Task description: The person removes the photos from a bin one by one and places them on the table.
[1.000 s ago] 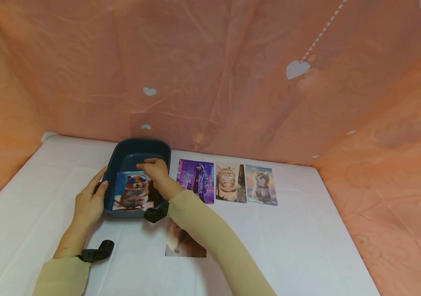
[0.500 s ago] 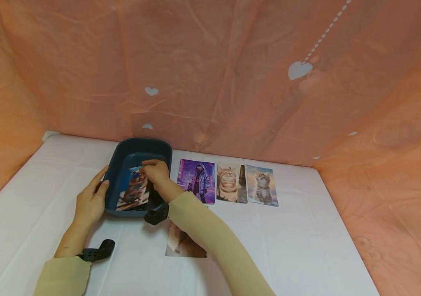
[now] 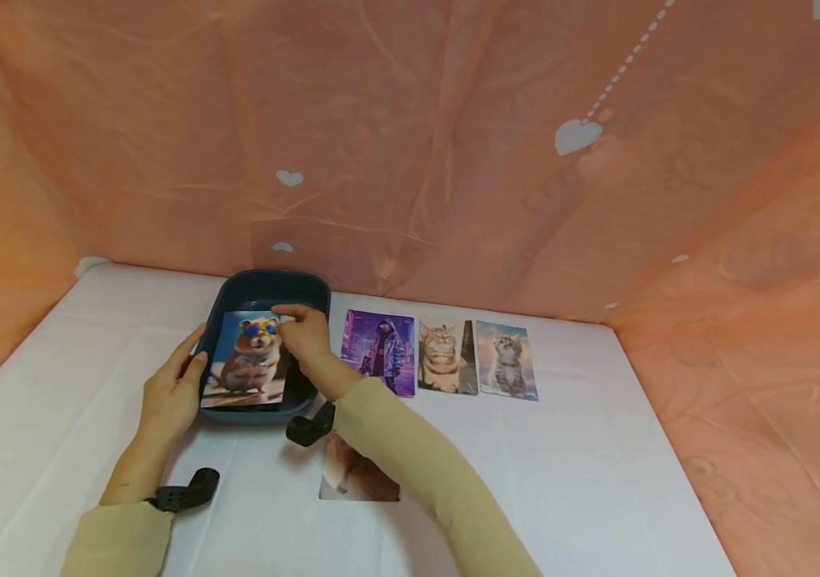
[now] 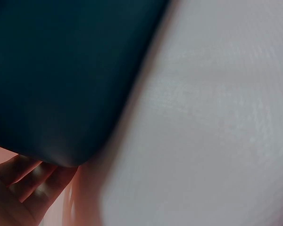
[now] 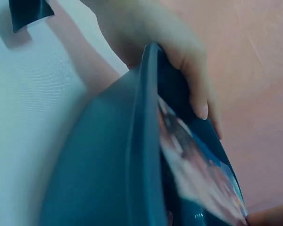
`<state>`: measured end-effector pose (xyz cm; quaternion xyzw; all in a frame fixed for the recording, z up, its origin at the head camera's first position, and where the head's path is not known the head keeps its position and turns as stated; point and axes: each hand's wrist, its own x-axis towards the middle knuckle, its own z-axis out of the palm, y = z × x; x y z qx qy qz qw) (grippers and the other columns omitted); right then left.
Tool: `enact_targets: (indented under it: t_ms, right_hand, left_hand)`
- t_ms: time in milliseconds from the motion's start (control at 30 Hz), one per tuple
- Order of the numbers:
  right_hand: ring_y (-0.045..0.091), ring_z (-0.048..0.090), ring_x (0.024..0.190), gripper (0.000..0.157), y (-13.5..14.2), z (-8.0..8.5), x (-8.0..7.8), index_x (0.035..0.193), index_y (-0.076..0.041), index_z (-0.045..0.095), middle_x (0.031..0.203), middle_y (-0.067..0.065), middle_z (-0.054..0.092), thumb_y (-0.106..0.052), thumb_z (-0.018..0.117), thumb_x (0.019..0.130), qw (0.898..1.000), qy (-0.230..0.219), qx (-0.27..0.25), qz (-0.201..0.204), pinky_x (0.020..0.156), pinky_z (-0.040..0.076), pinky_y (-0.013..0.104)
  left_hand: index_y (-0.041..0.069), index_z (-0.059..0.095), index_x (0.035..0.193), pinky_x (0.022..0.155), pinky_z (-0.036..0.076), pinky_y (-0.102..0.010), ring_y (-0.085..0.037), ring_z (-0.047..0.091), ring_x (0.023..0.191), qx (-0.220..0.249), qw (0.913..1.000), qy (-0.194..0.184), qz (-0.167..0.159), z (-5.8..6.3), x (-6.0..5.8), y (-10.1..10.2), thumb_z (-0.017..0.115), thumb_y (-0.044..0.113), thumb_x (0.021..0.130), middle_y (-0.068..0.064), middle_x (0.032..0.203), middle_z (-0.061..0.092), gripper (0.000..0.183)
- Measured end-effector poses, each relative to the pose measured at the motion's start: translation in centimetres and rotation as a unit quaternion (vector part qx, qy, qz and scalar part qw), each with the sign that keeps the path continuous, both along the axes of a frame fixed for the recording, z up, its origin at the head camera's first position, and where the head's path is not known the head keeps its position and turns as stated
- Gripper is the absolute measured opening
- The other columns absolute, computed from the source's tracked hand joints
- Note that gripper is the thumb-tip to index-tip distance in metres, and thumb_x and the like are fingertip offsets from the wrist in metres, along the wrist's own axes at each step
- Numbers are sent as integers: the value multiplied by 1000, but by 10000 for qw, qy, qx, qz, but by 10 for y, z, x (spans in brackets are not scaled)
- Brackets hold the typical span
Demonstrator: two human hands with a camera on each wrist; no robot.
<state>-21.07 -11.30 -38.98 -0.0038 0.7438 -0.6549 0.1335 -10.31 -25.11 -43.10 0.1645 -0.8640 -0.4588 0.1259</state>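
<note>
Evidently, right fingers (image 3: 290, 310) pinch the hamster card (image 3: 245, 365), left fingers (image 4: 52, 184) the tray (image 3: 272, 290); purple card's (image 3: 386, 346) marks unreadable.

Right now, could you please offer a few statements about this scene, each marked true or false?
1. The left hand grips the dark blue, round-cornered tray. True.
2. The right hand pinches the glossy rectangular hamster card. True.
3. The purple hooded-figure card lies inside the tray. False: this purple card lies on the white cloth, right of the tray.
4. The rectangular tan-cat card lies between the purple card and the grey-kitten card. True.
5. The brownish card nearest the person is fully visible. False: the pale yellow-green right sleeve covers part of this brownish card.
</note>
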Motion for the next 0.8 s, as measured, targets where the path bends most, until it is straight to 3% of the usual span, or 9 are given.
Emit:
enact_targets:
  t_ms: [100,400,667,800]
  right_hand:
    - [11,37,47,28,5,2,0,106,-6,73,91,4,65,7,61,85,10000,29,17,76,49,34,27]
    - [9,38,52,28,22,5,1,109,-7,73,67,-3,49,4,62,86,9995,123,-172,247,51,35,23]
    - [10,43,62,29,41,9,5,112,-9,72,80,-5,53,1,63,86,9978,-19,-392,542,57,38,22]
    - [11,45,69,28,53,8,7,113,-13,72,84,-6,54,-2,63,88,9970,-17,-352,683,61,38,24]
  left_hand:
    - [20,26,153,98,29,-66,-52,41,123,-17,10000,17,-1,1,0,0,28,31,105,-34,130,50,49]
    - [20,27,153,94,32,-64,-50,45,115,-16,9999,94,-47,0,-1,0,28,30,105,-35,127,51,48]
    - [23,25,153,81,37,-50,-42,50,103,-34,10000,4,-80,-1,0,-1,27,32,105,-33,127,51,48]
    - [22,25,153,86,38,-55,-46,48,110,14,10000,-23,-78,0,0,-1,27,32,105,-35,130,49,49]
